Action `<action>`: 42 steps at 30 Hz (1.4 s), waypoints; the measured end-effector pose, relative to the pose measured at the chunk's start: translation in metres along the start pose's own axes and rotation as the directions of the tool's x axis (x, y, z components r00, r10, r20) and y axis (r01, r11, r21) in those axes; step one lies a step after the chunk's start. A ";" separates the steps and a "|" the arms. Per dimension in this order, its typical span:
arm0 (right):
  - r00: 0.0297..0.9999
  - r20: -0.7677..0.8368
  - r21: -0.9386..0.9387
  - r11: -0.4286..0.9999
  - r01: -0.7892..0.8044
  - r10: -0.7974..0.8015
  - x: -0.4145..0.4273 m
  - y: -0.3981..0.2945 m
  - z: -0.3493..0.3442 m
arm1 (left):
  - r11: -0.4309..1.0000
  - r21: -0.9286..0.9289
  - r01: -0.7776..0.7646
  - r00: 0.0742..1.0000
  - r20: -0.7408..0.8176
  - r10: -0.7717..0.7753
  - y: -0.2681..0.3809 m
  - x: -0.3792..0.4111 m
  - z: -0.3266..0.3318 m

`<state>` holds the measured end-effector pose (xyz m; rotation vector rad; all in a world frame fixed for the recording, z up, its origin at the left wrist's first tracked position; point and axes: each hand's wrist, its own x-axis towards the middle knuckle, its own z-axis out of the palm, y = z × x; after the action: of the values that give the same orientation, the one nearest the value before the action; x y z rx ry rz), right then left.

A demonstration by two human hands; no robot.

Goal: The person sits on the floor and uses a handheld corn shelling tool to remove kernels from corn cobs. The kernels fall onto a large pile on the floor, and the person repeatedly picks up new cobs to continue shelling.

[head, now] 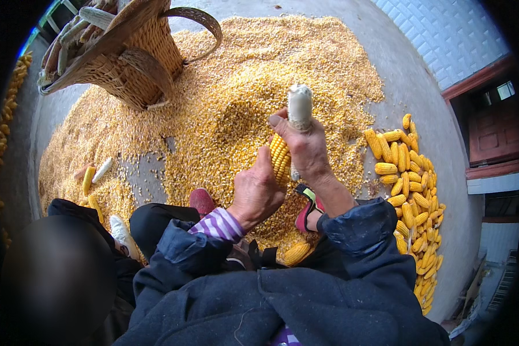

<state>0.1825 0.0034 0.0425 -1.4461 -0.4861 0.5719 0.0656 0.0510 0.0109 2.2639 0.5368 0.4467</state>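
My left hand [259,188] is closed around the lower part of a yellow ear of corn [280,156] in front of me. The fingers and thumb of my right hand [305,149] wrap a bare whitish corncob [299,106], whose end sticks up above the fist. The cob is close against the upper right of the ear. Beneath both hands spreads a wide heap of loose corn kernels [251,78] on the grey floor. Another yellow ear [297,253] lies low between my legs. The far side of the held ear is hidden by my hands.
A wicker basket [125,73] full of bare cobs stands at the upper left. Many yellow ears [415,186] are piled along the right. A few ears [88,181] and a bare cob [102,170] lie at the left, near a person [60,277] beside me.
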 end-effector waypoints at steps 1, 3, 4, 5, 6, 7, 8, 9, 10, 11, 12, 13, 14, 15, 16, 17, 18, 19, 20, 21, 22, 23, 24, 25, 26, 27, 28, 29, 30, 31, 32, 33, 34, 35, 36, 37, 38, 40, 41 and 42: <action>0.999 -0.012 -0.055 0.998 0.042 -0.043 0.000 0.002 -0.003 | 0.997 -0.074 0.026 0.999 0.047 -0.022 -0.002 0.000 -0.002; 0.996 -0.028 -0.136 0.987 0.080 -0.084 0.000 0.005 -0.010 | 0.948 -0.310 0.076 0.989 0.141 -0.033 -0.010 0.000 0.003; 0.996 -0.033 -0.162 0.984 0.076 -0.082 0.001 0.006 -0.013 | 0.850 -0.516 0.107 0.982 0.190 -0.009 -0.012 -0.001 0.004; 0.996 -0.039 -0.188 0.980 0.071 -0.080 0.002 0.008 -0.016 | 0.707 -0.692 0.146 0.972 0.232 0.025 -0.014 -0.001 0.005; 0.995 -0.072 -0.153 0.986 0.060 -0.072 0.006 0.011 -0.027 | 0.532 -0.768 0.356 0.914 0.405 -0.027 0.011 0.004 -0.013; 0.994 -0.055 -0.120 0.989 0.088 -0.095 0.010 0.011 -0.032 | 0.427 -0.805 0.411 0.899 0.436 -0.043 0.021 0.006 -0.022; 0.999 -0.028 -0.101 0.994 0.042 -0.045 0.010 0.003 -0.033 | 0.315 -0.831 0.458 0.884 0.465 -0.057 0.027 0.007 -0.029; 1.000 -0.004 -0.087 0.996 -0.005 0.005 0.008 -0.007 -0.035 | 0.382 -0.824 0.418 0.900 0.434 -0.049 0.024 0.008 -0.027; 0.998 0.032 -0.044 0.998 -0.053 0.054 0.009 -0.012 -0.037 | 0.446 -0.813 0.375 0.916 0.400 -0.043 0.021 0.009 -0.026; 0.992 0.069 -0.002 0.995 -0.101 0.101 0.011 -0.017 -0.039 | 0.581 -0.766 0.274 0.949 0.312 -0.036 0.011 0.008 -0.018; 0.984 0.101 0.039 0.987 -0.154 0.149 0.011 -0.020 -0.042 | 0.701 -0.692 0.173 0.973 0.231 -0.012 0.006 0.009 -0.012; 0.984 0.131 0.061 0.990 -0.126 0.117 0.011 -0.020 -0.041 | 0.802 -0.593 0.071 0.988 0.152 0.024 0.002 0.008 -0.009; 0.984 0.160 0.083 0.992 -0.098 0.084 0.009 -0.019 -0.037 | 0.918 -0.395 -0.038 0.994 0.082 0.076 -0.002 0.006 -0.008; 0.979 0.196 0.111 0.991 -0.074 0.051 0.007 -0.019 -0.029 | 0.972 -0.229 -0.048 0.997 0.042 0.059 0.001 0.005 -0.009; 0.984 0.174 0.075 0.996 -0.046 0.032 -0.002 -0.021 -0.017 | 0.997 -0.063 -0.051 0.999 0.005 0.052 0.004 0.003 -0.006; 0.984 0.153 -0.054 0.994 0.099 -0.090 0.000 -0.002 -0.011 | 0.993 0.104 -0.048 0.998 -0.031 0.052 0.006 0.001 -0.004; 0.992 0.099 -0.092 0.992 0.091 -0.082 0.001 0.002 -0.007 | 0.993 0.097 -0.061 0.997 -0.046 0.066 0.003 -0.001 -0.001; 0.996 0.045 -0.130 0.988 0.081 -0.076 0.002 0.004 -0.005 | 0.999 0.024 -0.027 0.999 -0.017 0.027 0.002 -0.001 0.001; 0.997 -0.001 -0.141 0.987 0.078 -0.079 0.004 0.007 -0.006 | 0.999 -0.047 0.010 1.000 0.014 -0.010 0.002 -0.001 0.002; 0.995 -0.046 -0.151 0.986 0.076 -0.083 0.006 0.009 -0.008 | 0.992 -0.116 0.049 0.998 0.046 -0.044 0.002 0.000 0.002; 0.992 -0.089 -0.161 0.984 0.073 -0.089 0.009 0.010 -0.010 | 0.980 -0.194 0.051 0.995 0.093 -0.034 0.001 0.001 -0.001; 0.985 -0.113 -0.179 0.978 0.106 -0.128 0.011 0.010 -0.015 | 0.947 -0.314 0.071 0.991 0.133 -0.030 0.002 0.002 -0.005; 0.983 -0.137 -0.175 0.980 0.096 -0.121 0.013 0.006 -0.018 | 0.898 -0.431 0.095 0.985 0.171 -0.022 0.004 0.002 -0.010; 0.980 -0.161 -0.171 0.982 0.087 -0.114 0.014 0.000 -0.019 | 0.834 -0.539 0.122 0.978 0.207 -0.010 0.004 0.003 -0.013; 0.987 -0.145 -0.133 0.987 -0.092 0.072 0.012 -0.009 -0.023 | 0.729 -0.643 0.234 0.955 0.292 -0.050 -0.002 0.003 -0.011; 0.988 -0.117 -0.083 0.990 -0.115 0.105 0.012 -0.012 -0.028 | 0.783 -0.590 0.199 0.965 0.259 -0.050 0.002 0.005 -0.014; 0.987 -0.086 -0.034 0.990 -0.139 0.136 0.012 -0.013 -0.031 | 0.831 -0.531 0.164 0.973 0.226 -0.047 0.009 0.007 -0.020; 0.988 -0.036 0.021 0.988 -0.152 0.153 0.012 -0.016 -0.034 | 0.874 -0.468 0.130 0.980 0.193 -0.042 0.012 0.008 -0.023; 0.985 0.019 0.077 0.982 -0.171 0.170 0.012 -0.018 -0.035 | 0.944 -0.322 0.067 0.990 0.142 -0.022 0.011 0.007 -0.022; 0.986 0.072 0.115 0.980 -0.160 0.153 0.011 -0.018 -0.033 | 0.986 -0.164 0.009 0.995 0.096 0.007 0.008 0.006 -0.020; 0.983 0.124 0.154 0.976 -0.151 0.133 0.009 -0.017 -0.028 | 0.999 0.002 -0.043 0.998 0.055 0.043 0.005 0.004 -0.017; 0.979 0.169 0.189 0.971 -0.144 0.112 0.007 -0.016 -0.024 | 0.983 0.162 -0.091 0.996 0.023 0.088 0.002 0.003 -0.012; 0.988 0.151 0.103 0.995 0.009 -0.025 0.007 -0.006 -0.013 | 0.976 0.187 -0.114 0.992 -0.037 0.123 0.000 0.001 -0.008; 0.994 0.100 -0.017 0.999 0.044 -0.042 0.009 0.001 -0.007 | 0.979 0.182 -0.091 0.994 -0.046 0.100 -0.002 -0.005 -0.002; 0.996 0.049 -0.059 0.995 0.075 -0.072 0.013 0.009 -0.007 | 0.984 0.154 -0.089 0.995 -0.024 0.093 -0.003 -0.006 -0.002; 0.994 -0.002 -0.103 0.989 0.104 -0.105 0.016 0.015 -0.008 | 0.988 0.126 -0.086 0.996 -0.002 0.087 -0.002 -0.006 -0.003; 0.995 -0.043 -0.055 0.995 0.083 -0.086 0.017 0.018 -0.011 | 0.999 0.034 -0.029 0.997 0.071 0.027 0.000 -0.006 -0.004; 0.987 -0.105 -0.091 0.990 0.110 -0.119 0.019 0.016 -0.015 | 0.984 -0.157 0.087 0.982 0.180 -0.058 0.003 -0.004 -0.011; 0.981 -0.129 -0.142 0.982 0.123 -0.142 0.025 0.026 -0.023 | 0.963 -0.254 0.094 0.978 0.205 -0.042 0.005 -0.003 -0.015; 0.984 -0.163 -0.095 0.994 0.053 -0.068 0.026 0.021 -0.027 | 0.930 -0.350 0.110 0.974 0.225 -0.030 0.004 -0.003 -0.020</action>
<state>0.2184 -0.0006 0.0184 -1.5450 -0.4259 0.3809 0.0551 0.0585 0.0265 1.9022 0.3857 0.2341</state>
